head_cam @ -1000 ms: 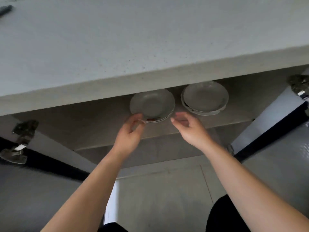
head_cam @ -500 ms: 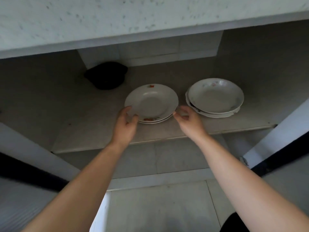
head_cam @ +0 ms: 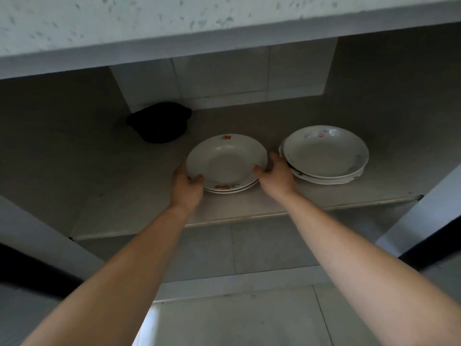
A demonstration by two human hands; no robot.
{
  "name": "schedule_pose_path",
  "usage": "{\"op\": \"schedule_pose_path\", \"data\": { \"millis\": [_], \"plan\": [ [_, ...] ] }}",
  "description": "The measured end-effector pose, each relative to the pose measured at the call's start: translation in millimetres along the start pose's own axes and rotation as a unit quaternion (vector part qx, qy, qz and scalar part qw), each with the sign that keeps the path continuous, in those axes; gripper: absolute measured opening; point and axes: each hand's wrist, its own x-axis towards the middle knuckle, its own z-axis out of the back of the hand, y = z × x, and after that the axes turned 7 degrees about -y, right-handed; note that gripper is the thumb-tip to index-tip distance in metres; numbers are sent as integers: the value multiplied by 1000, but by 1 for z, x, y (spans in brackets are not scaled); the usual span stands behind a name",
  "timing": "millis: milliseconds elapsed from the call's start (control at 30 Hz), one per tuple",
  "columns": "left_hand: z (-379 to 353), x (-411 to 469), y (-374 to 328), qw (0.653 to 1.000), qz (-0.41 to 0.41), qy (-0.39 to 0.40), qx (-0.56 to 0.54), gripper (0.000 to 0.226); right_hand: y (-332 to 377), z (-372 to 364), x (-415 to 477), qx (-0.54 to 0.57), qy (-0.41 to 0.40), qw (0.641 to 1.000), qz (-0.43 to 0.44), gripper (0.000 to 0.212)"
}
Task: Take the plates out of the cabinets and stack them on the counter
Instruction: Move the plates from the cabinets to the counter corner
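Two stacks of white plates with small flower prints sit on the shelf (head_cam: 149, 216) of an open cabinet under the counter. The left stack (head_cam: 225, 162) is held from both sides: my left hand (head_cam: 187, 186) grips its left rim with the thumb on top, and my right hand (head_cam: 275, 174) grips its right rim. Its top plate looks tilted up slightly at the front. The right stack (head_cam: 324, 153) stands untouched, just right of my right hand.
The speckled counter (head_cam: 174, 23) overhangs the cabinet at the top of the view. A black pot (head_cam: 159, 122) sits at the back left of the shelf. Open cabinet doors (head_cam: 424, 221) flank both sides. A tiled floor lies below.
The view has dropped lower, showing more of the cabinet. Both hands have moved from near the left stack's front edge to close around its two sides.
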Motion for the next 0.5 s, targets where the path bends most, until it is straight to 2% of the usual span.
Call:
{"op": "schedule_pose_path", "data": {
  "millis": [200, 333, 500],
  "plan": [
    [0, -1, 6, 999, 3, 9, -37, 45, -2, 1, 2, -32, 13, 999, 12, 50],
    [-2, -4, 0, 997, 28, 11, -70, 44, -3, 2, 1, 21, 38, 999, -27, 41],
    [1, -9, 4, 995, 37, 8, -90, 45, -1, 1, -8, 63, 26, 996, -50, 41]
  ]
}}
